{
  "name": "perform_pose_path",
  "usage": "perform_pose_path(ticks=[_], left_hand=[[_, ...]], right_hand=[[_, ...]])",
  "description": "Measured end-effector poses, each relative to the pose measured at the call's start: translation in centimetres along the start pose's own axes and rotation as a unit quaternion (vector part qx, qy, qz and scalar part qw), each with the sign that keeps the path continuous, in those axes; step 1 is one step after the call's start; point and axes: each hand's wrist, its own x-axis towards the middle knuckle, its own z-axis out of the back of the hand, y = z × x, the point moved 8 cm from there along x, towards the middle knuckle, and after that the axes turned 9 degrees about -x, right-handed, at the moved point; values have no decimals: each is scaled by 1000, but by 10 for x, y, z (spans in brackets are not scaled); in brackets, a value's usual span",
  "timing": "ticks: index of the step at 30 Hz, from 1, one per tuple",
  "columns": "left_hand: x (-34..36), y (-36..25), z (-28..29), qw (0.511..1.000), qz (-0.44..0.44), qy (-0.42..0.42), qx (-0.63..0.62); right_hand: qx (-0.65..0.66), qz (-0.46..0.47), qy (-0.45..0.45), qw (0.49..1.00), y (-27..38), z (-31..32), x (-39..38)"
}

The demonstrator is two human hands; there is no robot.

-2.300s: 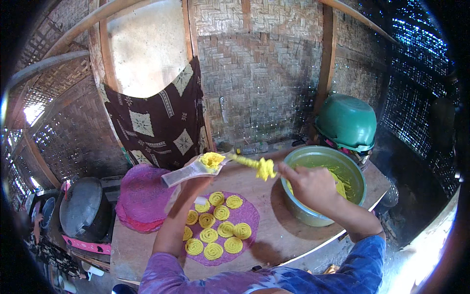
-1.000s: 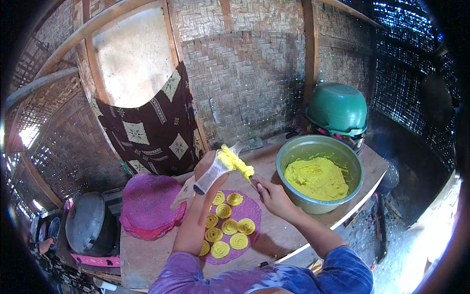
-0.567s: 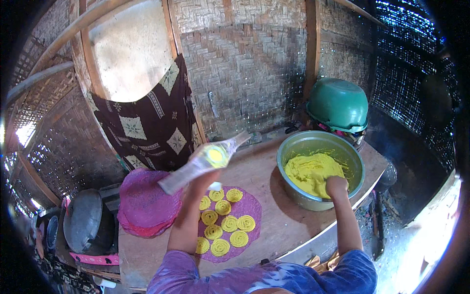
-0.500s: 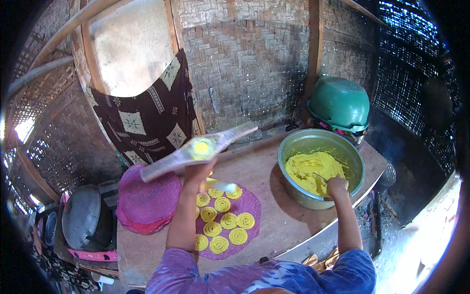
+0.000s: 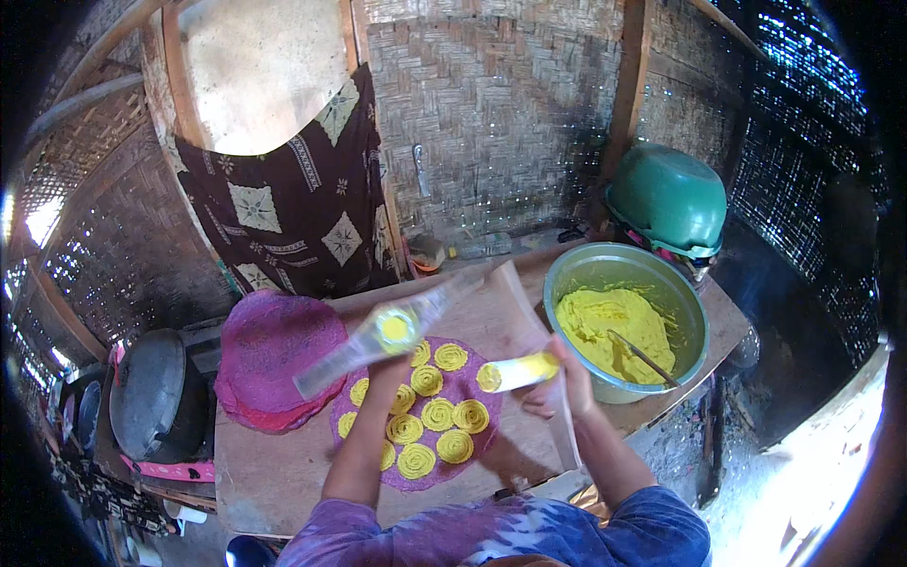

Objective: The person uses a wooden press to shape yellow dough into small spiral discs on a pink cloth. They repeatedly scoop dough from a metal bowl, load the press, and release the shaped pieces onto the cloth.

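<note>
The right hand (image 5: 573,386) has left the utensil (image 5: 646,358) resting in the basin's (image 5: 701,326) yellow dough (image 5: 605,319) and now grips the white plunger (image 5: 516,374), earlier beneath the left hand (image 5: 385,372).

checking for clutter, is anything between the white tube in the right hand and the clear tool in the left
Nothing visible stands between the white tube in the right hand and the clear tool in the left hand. Yellow spirals on the purple mat appear to lie below.

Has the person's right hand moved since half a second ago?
Yes: judged against the big bowl, the right hand has moved out of it and leftward.
</note>
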Motion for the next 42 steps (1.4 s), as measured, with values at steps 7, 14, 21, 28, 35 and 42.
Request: perform_pose_path(ticks=[7, 14, 21, 28, 35, 42], left_hand=[[-60, -45, -19, 876, 119, 291, -366], [-93, -64, -50, 838, 26, 546, -7], [-114, -65, -69, 818, 50, 548, -166], [-56, -80, -33, 803, 86, 541, -237], [78, -93, -40, 535, 128, 254, -796], [94, 102, -151, 405, 253, 119, -871]], right_hand=[[-669, 371, -9, 643, 81, -90, -27], [-743, 268, 133, 598, 49, -104, -21], [-699, 168, 148, 679, 13, -80, -1], [-161, -268, 299, 901, -54, 15, -37], [-93, -248, 336, 904, -33, -9, -1], [-192, -318, 97, 923, -23, 75, 79]])
